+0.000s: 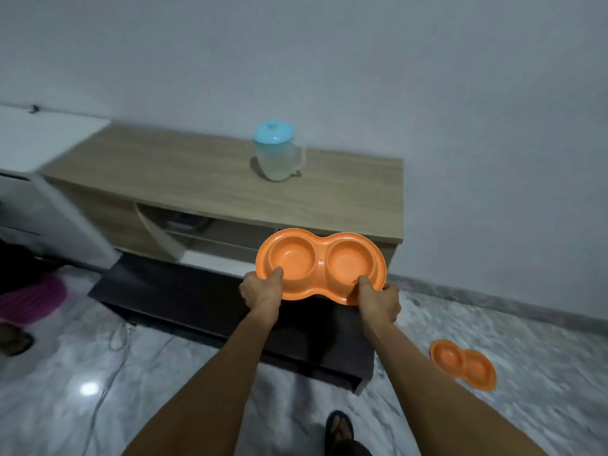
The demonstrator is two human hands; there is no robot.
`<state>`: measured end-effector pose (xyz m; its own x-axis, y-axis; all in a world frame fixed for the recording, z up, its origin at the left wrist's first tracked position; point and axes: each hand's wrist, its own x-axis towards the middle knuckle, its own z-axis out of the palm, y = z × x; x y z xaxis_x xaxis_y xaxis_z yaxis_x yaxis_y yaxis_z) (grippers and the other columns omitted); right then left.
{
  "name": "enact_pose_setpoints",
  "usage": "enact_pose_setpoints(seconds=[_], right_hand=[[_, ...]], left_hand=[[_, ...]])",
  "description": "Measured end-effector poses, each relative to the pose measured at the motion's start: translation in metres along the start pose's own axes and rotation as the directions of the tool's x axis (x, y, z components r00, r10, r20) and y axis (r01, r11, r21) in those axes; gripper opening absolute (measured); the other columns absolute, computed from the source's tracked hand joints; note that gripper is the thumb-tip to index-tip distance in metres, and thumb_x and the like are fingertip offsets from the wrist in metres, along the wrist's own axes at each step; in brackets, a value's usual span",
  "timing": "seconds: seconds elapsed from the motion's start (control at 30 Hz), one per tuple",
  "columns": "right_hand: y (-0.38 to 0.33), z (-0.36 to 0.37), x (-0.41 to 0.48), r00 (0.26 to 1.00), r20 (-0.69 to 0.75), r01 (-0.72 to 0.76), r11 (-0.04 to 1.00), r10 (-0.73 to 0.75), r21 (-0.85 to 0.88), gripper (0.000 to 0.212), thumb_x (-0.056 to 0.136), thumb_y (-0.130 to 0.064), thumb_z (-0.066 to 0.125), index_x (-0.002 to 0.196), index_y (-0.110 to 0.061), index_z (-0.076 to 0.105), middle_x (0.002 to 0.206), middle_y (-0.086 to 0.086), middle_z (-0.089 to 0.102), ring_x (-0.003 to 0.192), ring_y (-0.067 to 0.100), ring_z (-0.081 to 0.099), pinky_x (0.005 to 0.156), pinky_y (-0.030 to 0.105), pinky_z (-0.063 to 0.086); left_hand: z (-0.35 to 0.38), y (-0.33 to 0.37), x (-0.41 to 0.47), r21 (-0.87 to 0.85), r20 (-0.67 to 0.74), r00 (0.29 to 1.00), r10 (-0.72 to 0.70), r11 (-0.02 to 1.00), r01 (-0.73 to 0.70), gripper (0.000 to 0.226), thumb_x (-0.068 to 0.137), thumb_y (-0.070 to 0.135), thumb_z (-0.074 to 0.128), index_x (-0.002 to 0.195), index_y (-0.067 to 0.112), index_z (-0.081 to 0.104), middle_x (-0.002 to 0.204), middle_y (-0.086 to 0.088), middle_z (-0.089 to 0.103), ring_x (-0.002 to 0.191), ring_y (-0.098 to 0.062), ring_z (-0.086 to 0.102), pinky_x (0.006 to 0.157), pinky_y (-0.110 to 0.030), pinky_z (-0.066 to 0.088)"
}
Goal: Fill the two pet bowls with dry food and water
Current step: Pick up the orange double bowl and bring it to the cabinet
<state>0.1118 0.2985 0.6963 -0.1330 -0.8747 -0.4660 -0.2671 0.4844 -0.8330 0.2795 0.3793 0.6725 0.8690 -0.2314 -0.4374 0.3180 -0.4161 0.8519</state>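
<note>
We hold the orange double bowl [320, 263] in the air with both hands. Its long axis runs from 9 to 3 o'clock across our view, and both basins look empty. Our left hand [261, 292] grips the near rim at the left basin, thumb hooked over the edge. Our right hand [378, 302] grips the near rim at the right basin the same way. The fingers below are hidden by the bowl.

The wooden worktop [197, 172] lies beyond the bowl at 12 o'clock, and the bowl's far rim overlaps its front edge in our view. We cannot tell whether the bowl is over the top or short of it. The jug [278, 153] with the pale blue lid stands on that worktop at about 11 o'clock from the bowl, apart from it and nearer our left hand. We judge the bowl is to be set down there, long axis along the front edge, to the right of the jug where bare wood shows.

A second orange double bowl [464, 363] lies on the marbled floor [543, 340] at 4 o'clock, well apart and nearer our right hand. A dark low bench [197, 297] sits beneath our forearms, with a white unit [42, 139] at 10 o'clock and a plain wall [329, 60] behind. No dry food is in view.
</note>
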Motion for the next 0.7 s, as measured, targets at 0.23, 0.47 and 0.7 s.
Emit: enact_pose_setpoints(seconds=[0.23, 0.47, 0.7], right_hand=[[-0.05, 0.132, -0.029, 0.986, 0.144, 0.083, 0.996, -0.086, 0.027, 0.035, 0.082, -0.03, 0.071, 0.103, -0.008, 0.053, 0.106, 0.014, 0.061, 0.094, 0.031, 0.058, 0.083, 0.036, 0.045], [-0.109, 0.263, -0.023, 0.979, 0.19, 0.084, 0.996, -0.079, -0.017, 0.048, 0.083, -0.033, 0.069, 0.116, -0.003, 0.051, 0.114, 0.017, 0.059, 0.101, 0.034, 0.058, 0.081, 0.035, 0.042], [-0.152, 0.356, -0.009, 0.985, 0.156, 0.08, 0.994, -0.068, -0.071, 0.051, 0.082, -0.038, 0.069, 0.117, -0.007, 0.051, 0.115, 0.016, 0.06, 0.106, 0.037, 0.059, 0.094, 0.046, 0.049]], left_hand=[[-0.08, 0.053, 0.1, -0.04, -0.14, 0.99, -0.003, 0.999, -0.002, 0.051, 0.08, 0.035, 0.076, 0.116, 0.002, 0.062, 0.118, -0.016, 0.063, 0.103, -0.032, 0.063, 0.082, -0.039, 0.051], [-0.118, 0.12, 0.211, 0.013, -0.186, 0.982, 0.039, 0.999, -0.037, 0.058, 0.078, 0.04, 0.076, 0.118, 0.0, 0.063, 0.116, -0.017, 0.065, 0.105, -0.035, 0.063, 0.092, -0.046, 0.053], [-0.129, 0.172, 0.303, 0.03, -0.157, 0.986, 0.059, 0.998, -0.055, 0.052, 0.08, 0.036, 0.076, 0.112, -0.003, 0.065, 0.11, -0.019, 0.066, 0.093, -0.036, 0.066, 0.08, -0.045, 0.055]])
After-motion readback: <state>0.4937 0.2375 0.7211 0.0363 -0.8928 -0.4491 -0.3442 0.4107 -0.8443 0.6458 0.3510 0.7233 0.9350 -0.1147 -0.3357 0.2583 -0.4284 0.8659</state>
